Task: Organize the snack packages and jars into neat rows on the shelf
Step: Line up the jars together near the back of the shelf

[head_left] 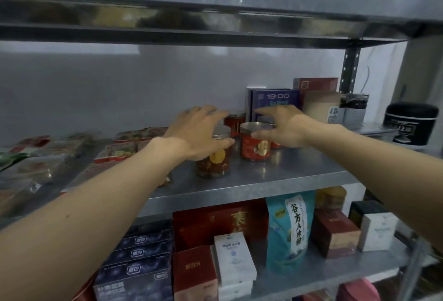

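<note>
Left hand clamped from above on front jar, thumb across near side below lid, fingers curled over far side; right hand spread half open over red jar, thumb touching its rim, fingers reaching past toward jars behind; full grip not confirmed.

Position check: both jars upright on metal shelf, near its front edge; back jar between the two hands, just beyond fingertips; another jar mostly hidden under right palm, count uncertain; snack packets lying flat left of left wrist; purple box upright beyond right fingertips.

Procedure, as judged: grip low on jar body rather than on lid, lid seating unknown; slide rather than lift, shelf smooth and reflective; keep jars vertical; close gap to neighbouring jar until sides almost touch; align front faces parallel to shelf edge; turn labels outward.

Caution: avoid sweeping right fingers into hidden jar or purple box; avoid dragging left forearm across packets; front jar close to edge, so push away, never toward body.
</note>
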### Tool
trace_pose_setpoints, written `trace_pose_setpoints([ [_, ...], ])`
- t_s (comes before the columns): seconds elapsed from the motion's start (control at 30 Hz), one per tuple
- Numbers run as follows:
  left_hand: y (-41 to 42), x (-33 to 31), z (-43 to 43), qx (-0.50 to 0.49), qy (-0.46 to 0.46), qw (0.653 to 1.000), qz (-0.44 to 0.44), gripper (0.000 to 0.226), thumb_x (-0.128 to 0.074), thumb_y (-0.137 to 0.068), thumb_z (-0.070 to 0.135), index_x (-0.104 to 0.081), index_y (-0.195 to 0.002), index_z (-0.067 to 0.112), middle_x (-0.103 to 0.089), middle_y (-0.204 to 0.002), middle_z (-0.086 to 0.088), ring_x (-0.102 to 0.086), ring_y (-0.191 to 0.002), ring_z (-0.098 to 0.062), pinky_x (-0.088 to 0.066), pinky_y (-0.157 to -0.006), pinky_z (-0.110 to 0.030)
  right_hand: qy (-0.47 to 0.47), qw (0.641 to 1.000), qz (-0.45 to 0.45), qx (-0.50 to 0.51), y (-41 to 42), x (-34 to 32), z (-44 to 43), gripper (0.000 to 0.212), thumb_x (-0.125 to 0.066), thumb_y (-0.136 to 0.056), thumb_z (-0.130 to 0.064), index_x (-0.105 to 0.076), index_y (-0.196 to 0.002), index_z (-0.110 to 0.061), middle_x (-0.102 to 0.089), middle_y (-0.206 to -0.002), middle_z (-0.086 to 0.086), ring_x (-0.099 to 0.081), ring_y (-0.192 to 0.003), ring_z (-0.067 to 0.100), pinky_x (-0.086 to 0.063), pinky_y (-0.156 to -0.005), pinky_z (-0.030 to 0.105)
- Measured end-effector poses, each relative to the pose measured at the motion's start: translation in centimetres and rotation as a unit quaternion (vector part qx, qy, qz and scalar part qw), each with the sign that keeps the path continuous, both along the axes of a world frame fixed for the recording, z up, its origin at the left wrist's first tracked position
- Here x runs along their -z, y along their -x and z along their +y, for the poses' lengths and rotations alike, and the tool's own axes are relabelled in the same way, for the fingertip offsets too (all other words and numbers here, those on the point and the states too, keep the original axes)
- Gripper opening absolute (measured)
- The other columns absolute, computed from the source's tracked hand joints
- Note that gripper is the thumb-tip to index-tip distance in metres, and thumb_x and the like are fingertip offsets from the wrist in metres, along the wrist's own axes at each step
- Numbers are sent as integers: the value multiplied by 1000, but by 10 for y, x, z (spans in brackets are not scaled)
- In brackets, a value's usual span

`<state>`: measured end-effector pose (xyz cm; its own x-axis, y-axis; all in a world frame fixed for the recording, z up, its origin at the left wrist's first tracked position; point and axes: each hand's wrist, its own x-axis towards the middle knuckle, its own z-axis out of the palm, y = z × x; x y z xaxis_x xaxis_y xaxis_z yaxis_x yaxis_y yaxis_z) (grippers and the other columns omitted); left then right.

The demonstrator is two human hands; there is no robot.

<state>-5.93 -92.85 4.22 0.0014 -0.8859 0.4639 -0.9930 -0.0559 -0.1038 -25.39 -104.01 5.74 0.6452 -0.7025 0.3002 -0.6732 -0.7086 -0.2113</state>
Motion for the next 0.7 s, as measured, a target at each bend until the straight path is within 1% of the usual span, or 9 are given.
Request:
trace_pose_setpoints([
  [0.07,10,-2,-8,9,1,1000,0,70,-43,-88,65,-27,-148,33,-32,-154,-2,-33,-137,-28,-33,-110,-48,12,1000,10,7,10,2,-6,79,-63,-86,-57,-34,-151,-22,-44,-151,4,-43,-136,26,-40,-109,39],
  [0.17,25,-5,-21,14,-5,1000,1,69,-45,-89,63,-26,-148,33,-34,-153,-2,-34,-137,-27,-36,-108,-48,22,1000,23,1,22,4,-18,76,-64,-87,-53,-36,-150,-21,-44,-151,3,-43,-136,26,-37,-106,34],
  [0.27,36,-7,-41,7,-14,1000,-11,69,-45,-88,63,-29,-148,32,-37,-151,-1,-37,-134,-26,-40,-105,-45,22,999,26,-6,29,2,-41,75,-63,-87,-54,-38,-149,-21,-45,-150,2,-44,-135,26,-36,-107,34],
  [0.4,44,-14,-73,-29,-12,999,4,69,-44,-89,65,-28,-148,33,-34,-152,-1,-36,-135,-26,-37,-105,-42,15,998,26,-56,33,-1,-80,78,-62,-87,-56,-36,-150,-19,-40,-154,4,-35,-141,27,-33,-114,39],
  [0.53,48,-24,-99,-79,-20,996,45,66,-44,-90,63,-28,-148,35,-32,-154,-1,-36,-136,-26,-37,-106,-42,19,993,30,-109,24,-9,-116,75,-62,-88,-54,-38,-149,-18,-40,-153,4,-35,-141,25,-30,-113,36],
  [0.6,45,-31,-109,-99,-25,993,64,65,-46,-90,62,-29,-147,35,-35,-151,-3,-41,-131,-26,-41,-103,-42,18,992,19,-121,15,-14,-133,72,-61,-89,-52,-38,-149,-19,-38,-154,4,-33,-141,25,-27,-113,35],
  [0.7,35,-41,-124,-133,-40,988,62,62,-48,-89,60,-33,-144,36,-40,-148,-3,-45,-127,-26,-43,-98,-42,5,990,31,-141,-3,-21,-151,70,-60,-89,-53,-38,-149,-22,-36,-155,4,-33,-141,25,-29,-111,34],
])
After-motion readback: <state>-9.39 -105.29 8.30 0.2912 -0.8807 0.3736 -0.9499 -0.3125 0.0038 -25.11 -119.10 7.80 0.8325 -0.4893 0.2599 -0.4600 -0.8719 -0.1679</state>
